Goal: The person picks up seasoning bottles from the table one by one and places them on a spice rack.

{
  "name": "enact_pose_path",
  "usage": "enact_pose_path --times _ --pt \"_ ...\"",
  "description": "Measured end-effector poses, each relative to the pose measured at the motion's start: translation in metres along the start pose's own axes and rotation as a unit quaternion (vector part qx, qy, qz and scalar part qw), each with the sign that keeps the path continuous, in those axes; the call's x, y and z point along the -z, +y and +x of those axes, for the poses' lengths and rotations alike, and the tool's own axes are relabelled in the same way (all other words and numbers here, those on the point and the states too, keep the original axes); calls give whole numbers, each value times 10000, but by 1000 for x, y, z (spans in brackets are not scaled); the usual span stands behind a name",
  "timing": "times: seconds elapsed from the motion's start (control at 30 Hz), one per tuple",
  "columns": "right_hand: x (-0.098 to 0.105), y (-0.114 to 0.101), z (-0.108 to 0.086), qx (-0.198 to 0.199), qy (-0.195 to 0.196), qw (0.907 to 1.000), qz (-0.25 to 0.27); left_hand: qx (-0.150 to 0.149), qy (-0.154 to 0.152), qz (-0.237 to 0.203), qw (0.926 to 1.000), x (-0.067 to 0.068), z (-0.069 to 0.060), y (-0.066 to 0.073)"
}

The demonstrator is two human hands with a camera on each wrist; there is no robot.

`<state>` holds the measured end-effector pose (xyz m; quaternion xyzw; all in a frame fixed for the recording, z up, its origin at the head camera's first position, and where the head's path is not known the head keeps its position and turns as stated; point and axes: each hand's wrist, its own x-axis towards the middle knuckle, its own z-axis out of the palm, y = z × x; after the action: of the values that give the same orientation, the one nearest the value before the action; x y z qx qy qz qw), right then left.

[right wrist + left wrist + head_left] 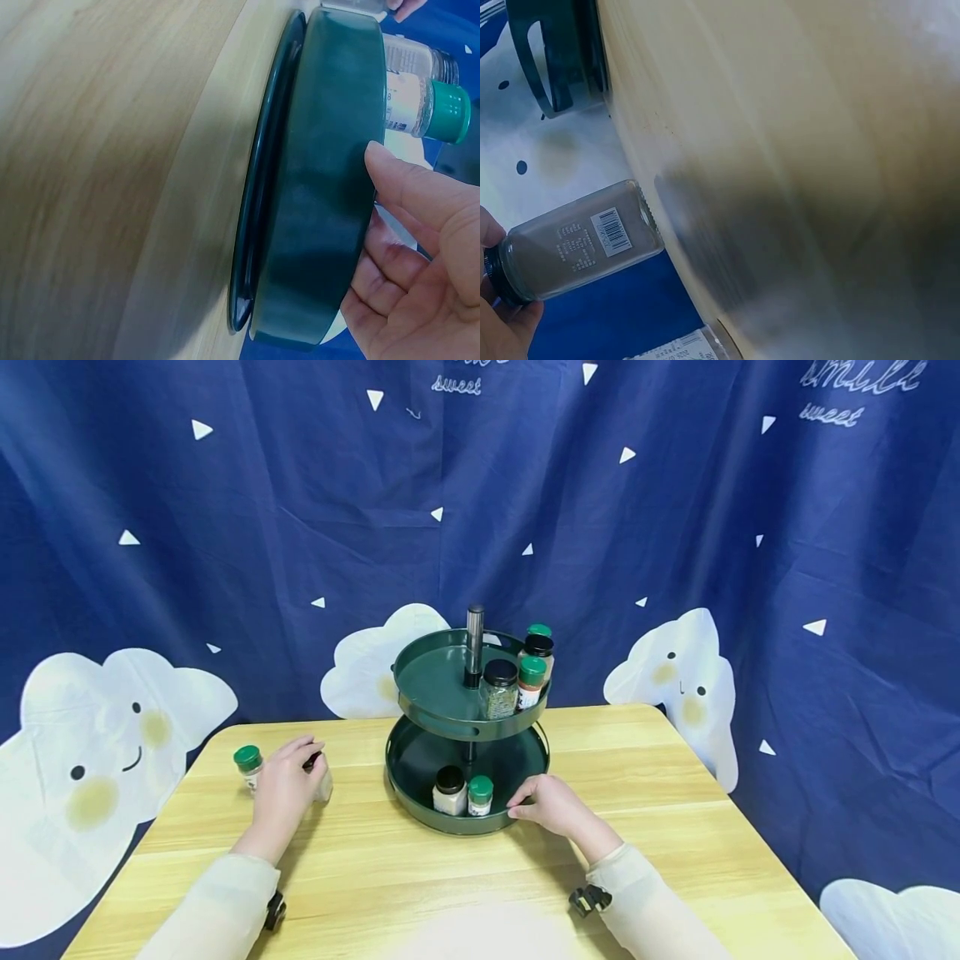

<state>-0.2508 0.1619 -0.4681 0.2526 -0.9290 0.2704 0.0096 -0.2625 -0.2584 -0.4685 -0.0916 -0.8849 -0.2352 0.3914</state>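
My left hand (288, 781) grips a glass spice jar (585, 247) by its black lid, fingertips and thumb around the cap. A barcode label shows on the jar; whether its base touches the table cannot be told. Beside that hand stands a green-capped spice jar (248, 767). At the centre is a dark green two-tier turntable rack (435, 817). My right hand (427, 240) pinches the rim of its lower tray at the front right, thumb on the rim. Near those fingers, a black-capped jar (450, 792) and a smaller green-capped jar (480, 797) stand in the lower tray.
On the upper tray (431, 672), several jars with black or green caps crowd the right side, among them a black-capped herb jar (500, 692). A dark post (475, 643) rises through the rack. Behind the wooden table (360, 877) hangs a blue curtain (480, 485).
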Motion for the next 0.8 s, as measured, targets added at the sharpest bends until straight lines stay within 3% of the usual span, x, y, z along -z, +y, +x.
enact_pose_path --times 0.2,0.8 --pt "1 -1 0 -17 15 10000 46 -46 -85 -41 9999 4 -2 8" --pt "2 -1 0 27 -13 10000 64 -384 136 -310 9987 9 -4 27"
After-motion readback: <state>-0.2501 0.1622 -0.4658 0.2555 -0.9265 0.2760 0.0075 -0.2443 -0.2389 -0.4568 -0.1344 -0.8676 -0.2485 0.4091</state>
